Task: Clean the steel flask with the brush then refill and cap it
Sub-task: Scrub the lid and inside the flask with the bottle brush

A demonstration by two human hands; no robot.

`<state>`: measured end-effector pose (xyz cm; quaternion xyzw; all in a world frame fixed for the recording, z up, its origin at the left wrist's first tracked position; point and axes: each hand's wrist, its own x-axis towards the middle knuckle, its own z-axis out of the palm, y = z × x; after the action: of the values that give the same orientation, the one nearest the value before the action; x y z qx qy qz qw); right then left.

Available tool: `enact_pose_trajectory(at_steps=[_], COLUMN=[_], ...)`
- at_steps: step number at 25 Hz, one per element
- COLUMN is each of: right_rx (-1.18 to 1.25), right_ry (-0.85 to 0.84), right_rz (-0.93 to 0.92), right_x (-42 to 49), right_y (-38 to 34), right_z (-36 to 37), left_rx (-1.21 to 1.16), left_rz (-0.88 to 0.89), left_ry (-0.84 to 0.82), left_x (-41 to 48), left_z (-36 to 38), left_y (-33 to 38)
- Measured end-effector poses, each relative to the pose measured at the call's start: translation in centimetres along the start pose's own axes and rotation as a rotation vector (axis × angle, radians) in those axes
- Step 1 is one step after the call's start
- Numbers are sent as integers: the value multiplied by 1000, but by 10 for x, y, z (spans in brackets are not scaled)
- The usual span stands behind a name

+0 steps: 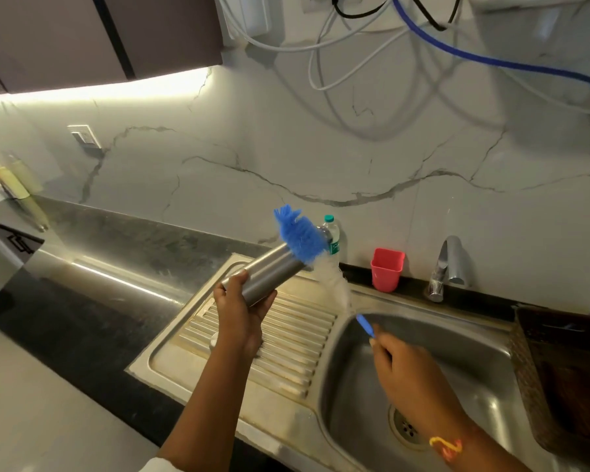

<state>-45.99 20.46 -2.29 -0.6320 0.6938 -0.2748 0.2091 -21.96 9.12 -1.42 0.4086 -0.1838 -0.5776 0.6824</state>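
1. Left hand (239,318) gripped the steel flask (266,275) near its base, tilted over the drainboard (286,338).
2. Right hand (406,369) held the brush (331,272) by its handle; bristles lay across the flask mouth.
3. Behind: plastic bottle (332,233), red cup (387,269), tap (447,264).

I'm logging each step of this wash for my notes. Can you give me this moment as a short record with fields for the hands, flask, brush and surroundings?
left hand: holds the steel flask round its lower body
steel flask: tilted, mouth toward the wall, above the drainboard
right hand: grips the brush by its blue handle, above the sink
brush: blue and white bristles outside the flask, at its mouth; motion-blurred
behind sink: plastic bottle, red cup, tap
stage: refill and capping not yet done
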Motion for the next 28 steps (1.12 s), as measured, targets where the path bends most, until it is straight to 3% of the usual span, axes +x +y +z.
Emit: enact_pose_trajectory(at_steps=[6,10,13,17,28], right_rx=[-43,8,-59,-17,-60], right_ry=[23,60,22,53,-27], right_rz=[-58,52,-50,19,-22], right_x=[8,17,5,16,13], right_y=[-11,3,-7,1,-2], right_z=[1,-7,-1,-7,-4], left_rx=[87,54,47,111,248], left_rz=[42,36,25,65,137], left_ry=[-7,13,2,-30,-52], left_x=[-4,-1,-3,-2,4], left_z=[7,1,4,4,-1], left_y=[-8,-2,-6,-6,-10])
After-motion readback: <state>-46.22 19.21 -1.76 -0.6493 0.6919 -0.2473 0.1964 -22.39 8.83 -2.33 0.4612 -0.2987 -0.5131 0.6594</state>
